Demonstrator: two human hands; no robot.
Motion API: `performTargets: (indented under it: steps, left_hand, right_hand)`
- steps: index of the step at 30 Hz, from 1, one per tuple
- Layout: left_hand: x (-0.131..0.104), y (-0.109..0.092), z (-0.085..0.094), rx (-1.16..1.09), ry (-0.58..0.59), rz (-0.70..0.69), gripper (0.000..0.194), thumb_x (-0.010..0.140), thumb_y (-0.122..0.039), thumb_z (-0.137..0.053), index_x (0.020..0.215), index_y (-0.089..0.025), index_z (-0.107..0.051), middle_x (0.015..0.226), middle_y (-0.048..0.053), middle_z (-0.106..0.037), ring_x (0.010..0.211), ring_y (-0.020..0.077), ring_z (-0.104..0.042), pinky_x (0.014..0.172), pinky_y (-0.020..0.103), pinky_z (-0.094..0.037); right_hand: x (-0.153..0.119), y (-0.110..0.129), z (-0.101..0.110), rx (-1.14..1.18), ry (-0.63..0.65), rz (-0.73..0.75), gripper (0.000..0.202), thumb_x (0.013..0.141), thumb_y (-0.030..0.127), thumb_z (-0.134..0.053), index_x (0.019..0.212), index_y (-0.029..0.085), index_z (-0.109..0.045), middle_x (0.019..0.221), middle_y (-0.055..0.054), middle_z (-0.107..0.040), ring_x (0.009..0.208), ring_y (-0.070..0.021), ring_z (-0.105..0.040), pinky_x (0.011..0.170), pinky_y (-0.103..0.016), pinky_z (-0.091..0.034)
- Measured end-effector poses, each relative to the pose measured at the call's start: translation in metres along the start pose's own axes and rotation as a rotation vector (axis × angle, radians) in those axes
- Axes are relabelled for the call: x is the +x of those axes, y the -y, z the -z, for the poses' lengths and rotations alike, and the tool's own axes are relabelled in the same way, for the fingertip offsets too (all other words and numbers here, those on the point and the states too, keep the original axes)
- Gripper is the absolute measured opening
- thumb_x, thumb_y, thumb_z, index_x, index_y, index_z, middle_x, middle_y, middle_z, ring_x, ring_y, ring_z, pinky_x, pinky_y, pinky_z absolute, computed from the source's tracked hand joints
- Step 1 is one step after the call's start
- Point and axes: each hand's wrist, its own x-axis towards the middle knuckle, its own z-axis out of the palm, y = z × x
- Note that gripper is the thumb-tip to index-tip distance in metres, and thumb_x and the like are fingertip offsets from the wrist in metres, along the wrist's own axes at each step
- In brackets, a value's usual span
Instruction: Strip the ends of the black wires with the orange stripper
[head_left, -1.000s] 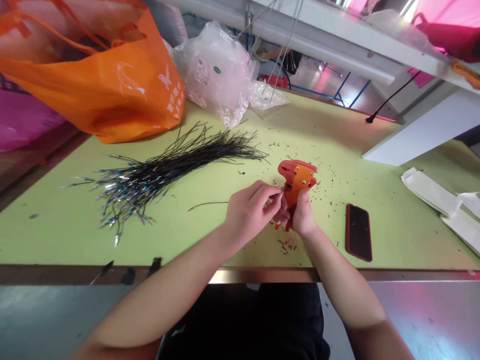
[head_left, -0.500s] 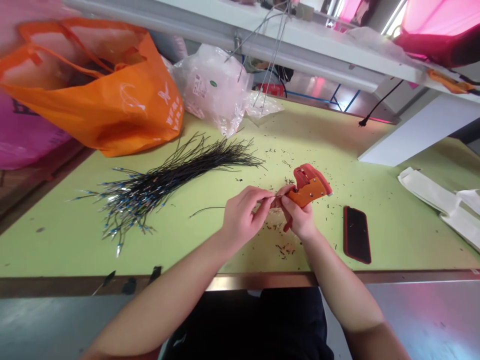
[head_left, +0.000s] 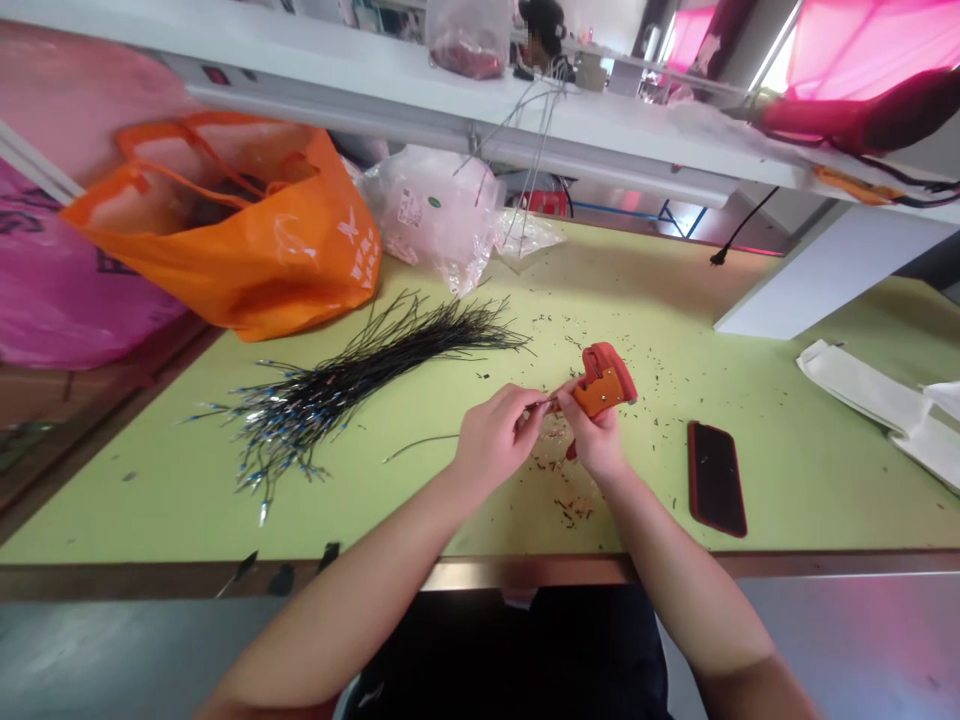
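Observation:
My left hand (head_left: 499,430) pinches a thin black wire (head_left: 420,442), whose tail sticks out to the left over the table. Its fingertips meet those of my right hand (head_left: 596,435), which is closed around an orange and red wire stripper (head_left: 606,388). The tool's head points up and away from me, and part of its handle is hidden by the palm. The wire's near end lies between the fingertips of both hands, too small to make out clearly. Left of the hands lies a bundle of black wires (head_left: 390,365) with blue and silvery ends.
Short black clippings (head_left: 574,510) litter the yellow-green table (head_left: 450,520). A phone (head_left: 717,478) lies to the right, near white strips (head_left: 862,390). Behind stand an orange bag (head_left: 300,270) and a clear plastic bag (head_left: 439,215), below a white shelf (head_left: 360,85). A person (head_left: 544,35) is visible beyond.
The view has tilted up a little and shifted. The wire stripper has turned slightly in my right hand, its head now nearer the fingers. Both hands stay together on the wire.

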Motion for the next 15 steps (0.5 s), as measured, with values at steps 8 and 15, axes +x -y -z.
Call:
performTargets:
  steps: [8, 15]
  left_hand:
    - [0.007, 0.018, 0.0, 0.205, 0.095, -0.015, 0.025, 0.109, -0.029, -0.054, 0.101, -0.021, -0.076, 0.088, 0.003, -0.077, 0.066, 0.0129, -0.066, 0.059, 0.023, -0.046]
    - [0.012, 0.048, 0.036, 0.331, 0.099, 0.025, 0.028, 0.108, -0.036, -0.053, 0.098, -0.022, -0.076, 0.09, 0.004, -0.079, 0.061, 0.0162, -0.064, 0.055, 0.028, -0.039]
  right_hand:
    - [0.017, -0.019, 0.018, 0.081, -0.305, -0.019, 0.034, 0.088, 0.053, -0.078, 0.089, 0.023, -0.063, 0.083, -0.001, -0.065, 0.081, -0.019, -0.064, 0.077, -0.034, -0.058]
    - [0.025, -0.027, 0.031, 0.186, -0.285, -0.096, 0.035, 0.086, 0.051, -0.08, 0.091, 0.022, -0.061, 0.082, 0.0, -0.067, 0.08, -0.0176, -0.068, 0.077, -0.032, -0.059]
